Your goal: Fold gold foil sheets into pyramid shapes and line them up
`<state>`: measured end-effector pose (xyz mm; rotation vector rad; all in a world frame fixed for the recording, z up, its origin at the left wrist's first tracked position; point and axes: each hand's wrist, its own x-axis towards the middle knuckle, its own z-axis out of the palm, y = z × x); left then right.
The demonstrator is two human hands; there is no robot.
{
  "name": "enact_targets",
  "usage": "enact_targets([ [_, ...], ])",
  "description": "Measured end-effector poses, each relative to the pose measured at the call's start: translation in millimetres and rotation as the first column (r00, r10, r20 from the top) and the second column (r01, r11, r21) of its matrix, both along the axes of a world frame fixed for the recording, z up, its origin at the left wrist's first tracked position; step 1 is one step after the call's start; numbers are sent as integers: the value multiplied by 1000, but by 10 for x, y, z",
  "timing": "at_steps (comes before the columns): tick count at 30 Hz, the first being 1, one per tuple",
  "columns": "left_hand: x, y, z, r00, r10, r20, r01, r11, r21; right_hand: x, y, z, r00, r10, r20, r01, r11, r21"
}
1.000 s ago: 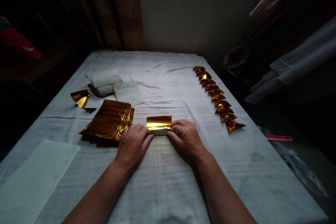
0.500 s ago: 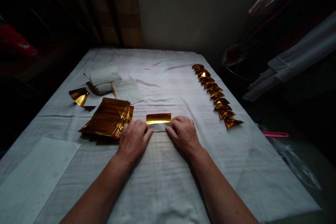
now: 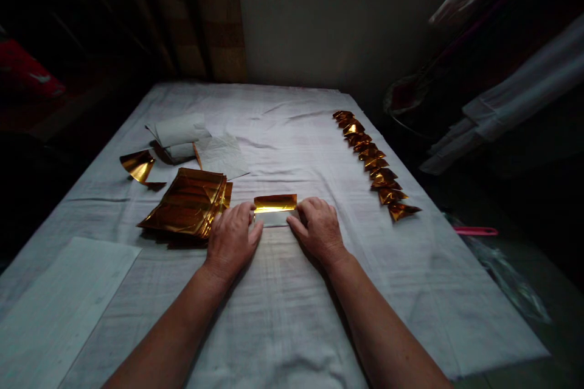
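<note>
A partly folded sheet of gold foil paper lies in front of me, a shiny gold band on its far side and a pale grey flap on its near side. At its left end is my left hand, fingers curled and touching the edge, thumb close to the near corner. My right hand pinches the right end, its thumb on the grey flap. Just beyond my left hand sits a stack of gold foil sheets. Along the right runs a row of folded gold foil pieces.
A white cloth covers the table. At the far left lie crumpled pale paper wrapping and a curled gold scrap. A pale sheet rests at the near left. Beyond the right edge are a pink handle and clear plastic.
The view has shifted slightly. My left hand's fingers and thumb have loosened a little at the paper's left end; my right hand stays at the right end. The fold looks much the same.
</note>
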<state>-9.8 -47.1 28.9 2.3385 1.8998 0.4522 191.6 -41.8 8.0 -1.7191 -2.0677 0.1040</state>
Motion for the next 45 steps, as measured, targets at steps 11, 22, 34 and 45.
enact_targets([
  [11,262,-107,-122,999,-24,40,14,973,228,-10,-3,-4,1000,-4,-22,4,1000,-2],
  [22,271,-34,-175,992,28,119,-38,995,87,-14,-1,3,1000,-4,2,4,1000,-11],
  [34,283,-15,-161,989,47,140,-51,998,28,-37,-55,2,1000,-12,0,12,1000,-5],
  [45,140,4,-161,980,3,198,-2,1000,-1,133,-102,-56,991,-65,-113,61,997,-38],
])
